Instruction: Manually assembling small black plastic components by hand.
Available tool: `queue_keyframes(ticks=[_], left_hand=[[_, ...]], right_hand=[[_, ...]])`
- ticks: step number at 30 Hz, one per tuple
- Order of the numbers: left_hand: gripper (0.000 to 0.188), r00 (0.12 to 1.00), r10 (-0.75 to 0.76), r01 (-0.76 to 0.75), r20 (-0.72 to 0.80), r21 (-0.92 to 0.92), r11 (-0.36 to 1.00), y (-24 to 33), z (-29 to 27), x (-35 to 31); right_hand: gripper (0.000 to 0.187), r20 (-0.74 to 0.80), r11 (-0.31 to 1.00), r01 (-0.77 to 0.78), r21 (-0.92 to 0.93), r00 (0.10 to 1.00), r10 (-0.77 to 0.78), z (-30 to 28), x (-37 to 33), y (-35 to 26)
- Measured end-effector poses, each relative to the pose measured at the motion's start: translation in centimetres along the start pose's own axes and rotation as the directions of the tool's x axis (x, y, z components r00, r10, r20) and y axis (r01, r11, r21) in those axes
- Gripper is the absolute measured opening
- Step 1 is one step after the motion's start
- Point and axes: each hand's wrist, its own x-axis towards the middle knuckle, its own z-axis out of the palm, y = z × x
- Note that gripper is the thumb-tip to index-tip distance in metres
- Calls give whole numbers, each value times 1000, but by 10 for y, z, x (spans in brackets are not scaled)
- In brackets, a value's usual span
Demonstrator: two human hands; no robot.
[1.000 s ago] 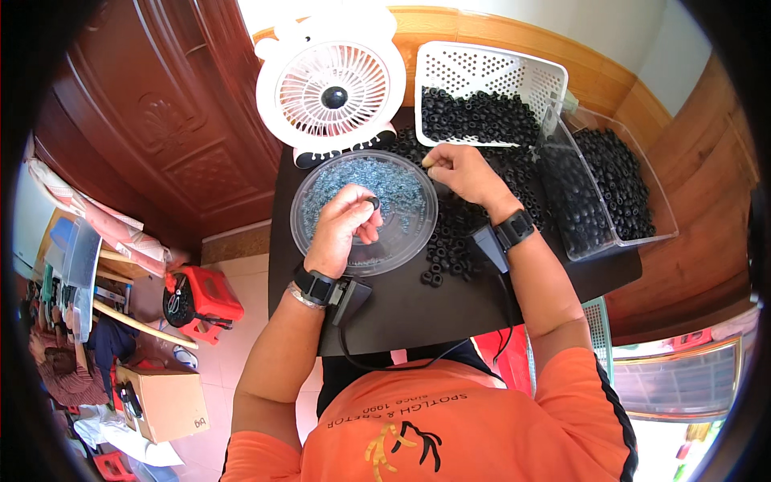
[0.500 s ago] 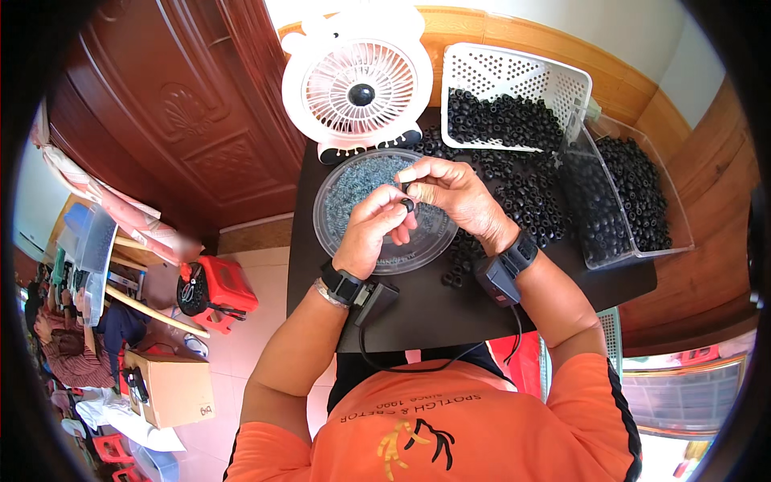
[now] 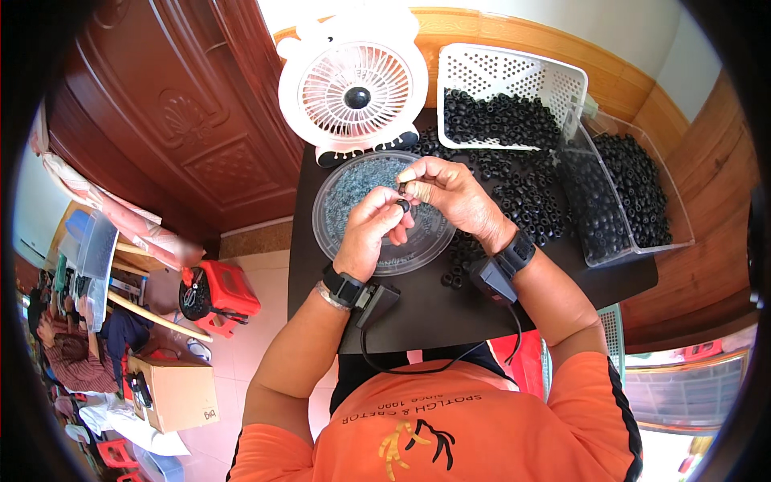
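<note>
Between the thumb and fingers of my left hand [image 3: 365, 233] is a small black ring-shaped part [image 3: 403, 206]. My right hand [image 3: 456, 196] meets it from the right, thumb and forefinger pinched together on a small dark piece whose kind I cannot make out. Both hands hover over a round clear plastic tub [image 3: 323, 233], which holds many tiny bluish translucent pieces [image 3: 353, 181]. Loose black ring-shaped parts [image 3: 526, 205] lie spread on the dark table [image 3: 434, 313] to the right of the tub.
A white fan [image 3: 353, 96] stands behind the tub. At the back right are a white perforated basket [image 3: 514, 68] and a clear plastic bin [image 3: 622, 261], both with black parts. Wrist devices [image 3: 377, 305] trail a cable. On the left, a red stool [image 3: 229, 289] and a cardboard box [image 3: 181, 394].
My hands stay together above the tub, with only a slight shift of the fingers. The whole view has moved a little.
</note>
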Motion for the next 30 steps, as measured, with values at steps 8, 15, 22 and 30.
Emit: queue_keyframes(ticks=[8,15,22,30], left_hand=[[20,996,88,-83,-31,146,986,4,3,-5],[17,993,113,-107,-16,212,971,8,5,-5],[16,995,101,-101,12,249,963,8,4,-6],[17,997,69,-72,22,229,971,10,4,-6]], right_hand=[[13,27,986,61,-156,998,-57,-1,-3,-18],[12,53,963,129,-238,991,-119,0,-4,-18],[11,135,954,173,-244,980,-143,1,-4,-18],[10,185,917,221,-333,969,-166,-2,-3,-20]])
